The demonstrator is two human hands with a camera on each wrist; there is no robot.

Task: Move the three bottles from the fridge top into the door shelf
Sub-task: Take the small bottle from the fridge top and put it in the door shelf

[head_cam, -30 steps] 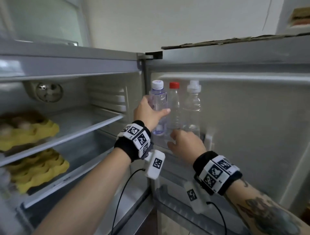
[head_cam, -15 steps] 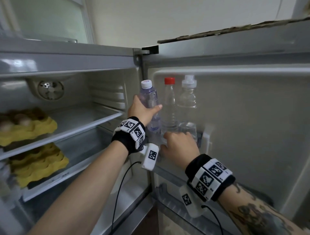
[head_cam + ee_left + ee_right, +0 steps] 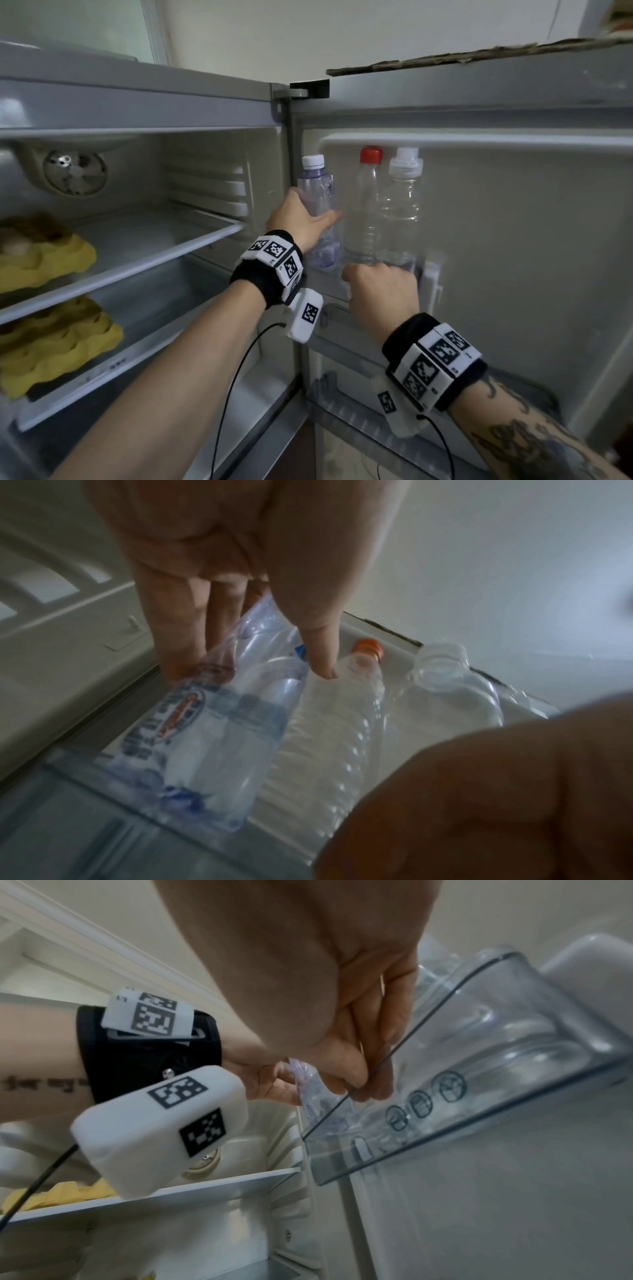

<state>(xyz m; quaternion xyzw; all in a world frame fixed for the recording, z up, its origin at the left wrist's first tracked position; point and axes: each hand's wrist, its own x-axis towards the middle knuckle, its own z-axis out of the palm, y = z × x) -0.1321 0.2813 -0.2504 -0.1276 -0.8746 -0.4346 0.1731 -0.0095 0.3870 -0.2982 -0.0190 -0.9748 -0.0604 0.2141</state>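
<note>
L grip [image 3: 301,222] wraps white-cap bottle [image 3: 317,192] mid-body – R grip [image 3: 382,291] hooks door shelf [image 3: 479,1085] rim.

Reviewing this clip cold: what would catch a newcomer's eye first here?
Three clear bottles standing in a row in the door shelf draw the eye: the purple-tinted bottle, the red-capped bottle and the white-capped bottle. The left hand grips the tinted one, while the right hand curls over the shelf's front rim. Yellow egg trays sit on the fridge shelves at left.

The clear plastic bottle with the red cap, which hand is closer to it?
Left. The left hand grips the purple-tinted bottle beside the red-capped clear plastic bottle, thumb tip nearly touching it. The right hand holds the clear door shelf rim below.
</note>
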